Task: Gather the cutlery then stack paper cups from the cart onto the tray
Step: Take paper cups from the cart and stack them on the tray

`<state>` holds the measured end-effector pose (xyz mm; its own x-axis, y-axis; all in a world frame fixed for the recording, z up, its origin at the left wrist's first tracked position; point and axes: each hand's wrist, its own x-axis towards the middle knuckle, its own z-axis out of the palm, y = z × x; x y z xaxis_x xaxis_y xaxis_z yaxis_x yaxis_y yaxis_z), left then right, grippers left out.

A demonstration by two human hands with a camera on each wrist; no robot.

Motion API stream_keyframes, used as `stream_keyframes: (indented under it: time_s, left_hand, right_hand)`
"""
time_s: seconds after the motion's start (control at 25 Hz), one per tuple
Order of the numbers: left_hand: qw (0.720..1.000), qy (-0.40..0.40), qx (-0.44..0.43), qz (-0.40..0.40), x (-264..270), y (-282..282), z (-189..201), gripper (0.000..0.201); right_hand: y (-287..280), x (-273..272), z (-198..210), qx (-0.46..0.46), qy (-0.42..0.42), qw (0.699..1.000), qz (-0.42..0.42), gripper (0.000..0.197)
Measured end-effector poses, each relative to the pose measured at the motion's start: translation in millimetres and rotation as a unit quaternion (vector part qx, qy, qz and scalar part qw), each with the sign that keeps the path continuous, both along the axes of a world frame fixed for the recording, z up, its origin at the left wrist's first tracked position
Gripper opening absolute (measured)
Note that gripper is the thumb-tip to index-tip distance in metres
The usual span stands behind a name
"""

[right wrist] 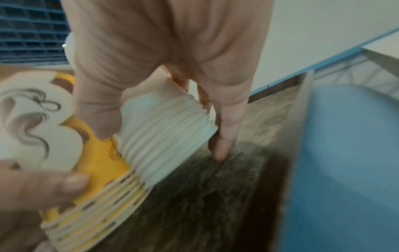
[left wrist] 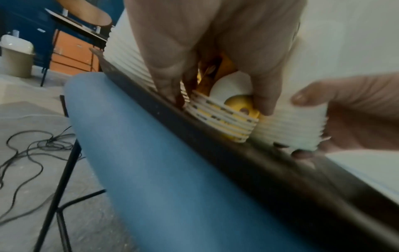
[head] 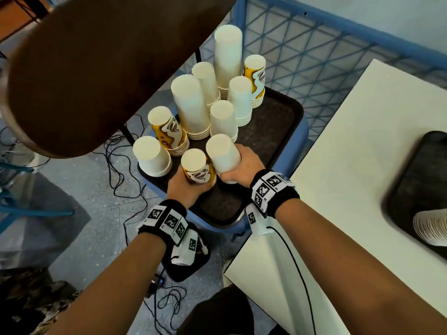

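Gripping two cup stacks low-centre of frame: left hand (head: 187, 187) clamping the yellow stack (head: 197, 168), right hand (head: 242, 165) clamping the white stack (head: 223, 154), both tilting off the cart tray (head: 278, 131). Low grip likely keeping nested cups together.

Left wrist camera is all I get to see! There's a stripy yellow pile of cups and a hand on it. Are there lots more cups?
Observer: Yes. The head view shows many upside-down cup stacks on a dark tray on the cart.
Operator: What's the other hand doing?
Observer: The right hand grips a plain white stack, tilted beside the yellow printed stack that the left hand holds.
Operator: Where will they go?
Observer: Probably the second tray on the white table to the right; a white stack already lies there.
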<state>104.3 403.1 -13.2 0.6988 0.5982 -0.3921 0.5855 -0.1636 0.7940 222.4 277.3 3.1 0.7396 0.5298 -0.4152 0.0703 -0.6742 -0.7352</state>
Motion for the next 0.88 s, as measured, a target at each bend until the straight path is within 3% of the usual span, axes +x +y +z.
stream_keyframes:
  time_s: [0.24, 0.32, 0.44, 0.6, 0.76, 0.88]
  left_hand:
    - [0.998, -0.045, 0.033, -0.01, 15.8, -36.6, 5.5, 0.068]
    - [0.996, -0.067, 0.006, -0.06, 29.0, -69.1, 13.4, 0.064]
    - [0.98, -0.117, -0.038, -0.154, 47.7, -126.4, 27.9, 0.065]
    - [0.958, -0.131, -0.055, -0.25, 63.9, -219.4, 45.3, 0.06]
    - [0.929, -0.195, -0.081, -0.305, 67.1, -298.0, 61.3, 0.051]
    - [0.907, -0.272, -0.098, -0.306, 69.7, -353.8, 96.7, 0.039]
  right_hand:
    - [-82.4, -19.1, 31.7, 0.087, -0.012, 0.986, -0.138, 0.074]
    - [-129.2, -27.8, 43.0, 0.102, -0.025, 0.977, -0.188, 0.068]
    - [-196.3, -41.2, 47.8, 0.105, -0.051, 0.959, -0.258, 0.078]
    - [-294.0, -68.2, 64.6, 0.131, -0.078, 0.928, -0.34, 0.081]
    - [-379.5, -104.8, 79.9, 0.17, -0.123, 0.892, -0.4, 0.079]
    - [-441.2, -123.8, 91.9, 0.194, -0.174, 0.832, -0.49, 0.073]
